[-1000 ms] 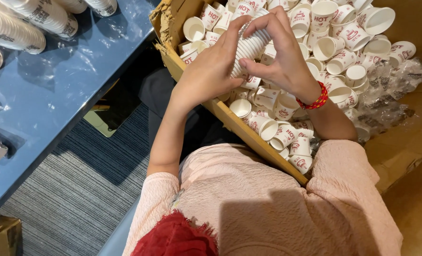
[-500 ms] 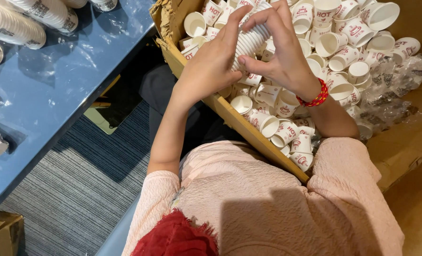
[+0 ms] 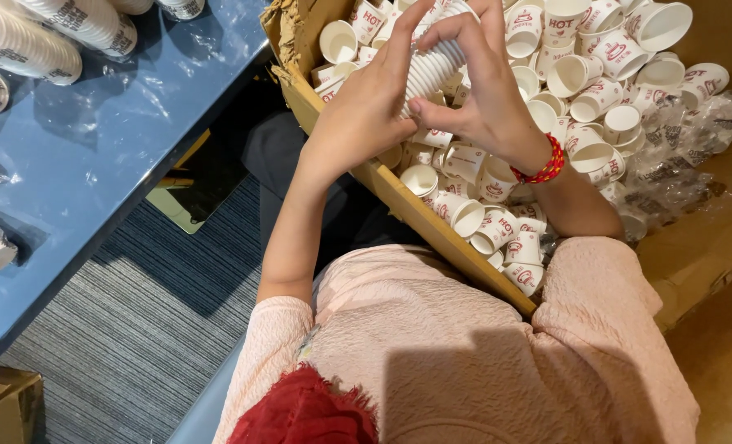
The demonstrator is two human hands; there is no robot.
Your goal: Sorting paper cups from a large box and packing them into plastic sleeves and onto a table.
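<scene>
One head-worn camera looks steeply down, close over a cardboard box (image 3: pixel 432 226) of cups.

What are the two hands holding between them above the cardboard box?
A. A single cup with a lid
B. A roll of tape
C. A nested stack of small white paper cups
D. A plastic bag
C: the left hand and right hand grip a ribbed stack of nested paper cups above the cardboard box of loose cups.

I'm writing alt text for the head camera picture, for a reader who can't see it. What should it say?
Seen from above, a person's left hand and right hand together hold a stack of nested white paper cups over a cardboard box full of loose paper cups. Sleeves of stacked cups lie on a blue table to the left.
</scene>
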